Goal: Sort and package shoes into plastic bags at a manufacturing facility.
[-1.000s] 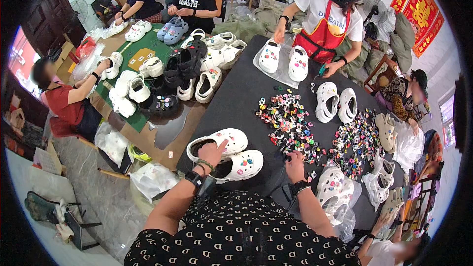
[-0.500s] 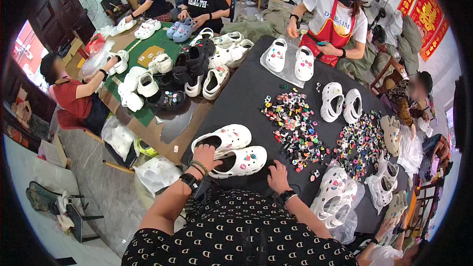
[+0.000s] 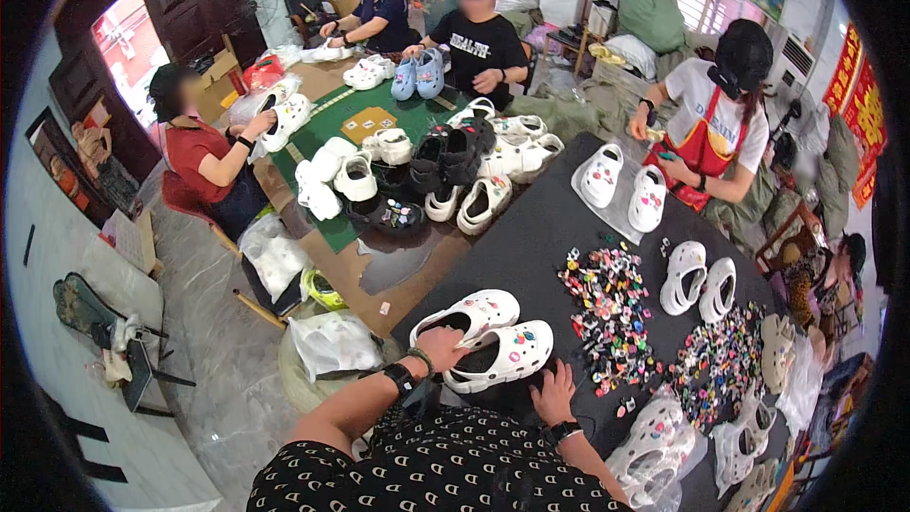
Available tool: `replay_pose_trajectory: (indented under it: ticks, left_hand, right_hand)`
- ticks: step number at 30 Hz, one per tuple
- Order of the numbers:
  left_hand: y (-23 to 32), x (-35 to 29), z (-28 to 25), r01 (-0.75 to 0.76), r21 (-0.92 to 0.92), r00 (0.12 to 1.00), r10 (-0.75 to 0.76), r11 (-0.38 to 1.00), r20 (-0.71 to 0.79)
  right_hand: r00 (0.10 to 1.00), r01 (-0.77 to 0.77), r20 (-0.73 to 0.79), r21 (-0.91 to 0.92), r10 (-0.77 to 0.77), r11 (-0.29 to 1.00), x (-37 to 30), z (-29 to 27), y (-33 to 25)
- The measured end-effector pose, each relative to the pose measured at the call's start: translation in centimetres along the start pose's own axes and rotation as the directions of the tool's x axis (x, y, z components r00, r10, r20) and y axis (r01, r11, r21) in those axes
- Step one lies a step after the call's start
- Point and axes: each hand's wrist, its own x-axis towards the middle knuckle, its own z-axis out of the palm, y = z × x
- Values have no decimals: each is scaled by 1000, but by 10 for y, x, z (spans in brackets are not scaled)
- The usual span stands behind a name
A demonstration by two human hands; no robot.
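White clogs in front: a charm-studded pair at the lower centre of the frame, the far clog [image 3: 491, 306] and the near clog [image 3: 517, 353] side by side and touching, toes pointing right, on the black worktop [image 3: 517, 242].
Left hand [image 3: 440, 349]: at the heel end of that pair, fingers reaching into the opening of the far clog and mostly hidden there; from where I stand I can't tell whether they grip.
Right hand [image 3: 553, 394]: palm down on the worktop just beside the near clog's toe, fingers spread and holding nothing that I can see.
Shoe charms: a many-coloured heap [image 3: 607, 313] right of centre, a second heap [image 3: 713, 356] farther right.
Other white clogs: one pair [image 3: 682, 277] above the second heap, another [image 3: 599, 177] toward the upper right on clear plastic.
Across the room: at the upper left, a person in a red top [image 3: 210, 154] handles a white clog [image 3: 286, 121]; at the upper centre, a person in a black T-shirt [image 3: 485, 49] touches pale blue clogs [image 3: 418, 76].
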Motion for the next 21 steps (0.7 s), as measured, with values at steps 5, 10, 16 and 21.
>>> replay_pose_trajectory:
  ticks: [5, 10, 16, 21]
  left_hand:
    - [-28, 7, -50, 116, -4, 980, -115, 993, -162]
    - [-77, 41, -111, 260, -66, 875, -264, 963, -405]
    - [-144, 105, -191, 437, -91, 781, -428, 895, -455]
    - [-191, 162, -250, 601, -113, 708, -592, 791, -386]
  right_hand:
    - [999, 2, 47, 8, -2, 1000, 16, -2, -10]
    - [999, -40, 28, 11, 39, 999, 38, -1, -32]
    - [991, -116, 66, -53, 120, 992, 52, 23, -39]
    - [979, -160, 114, -64, 167, 985, 53, 22, -39]
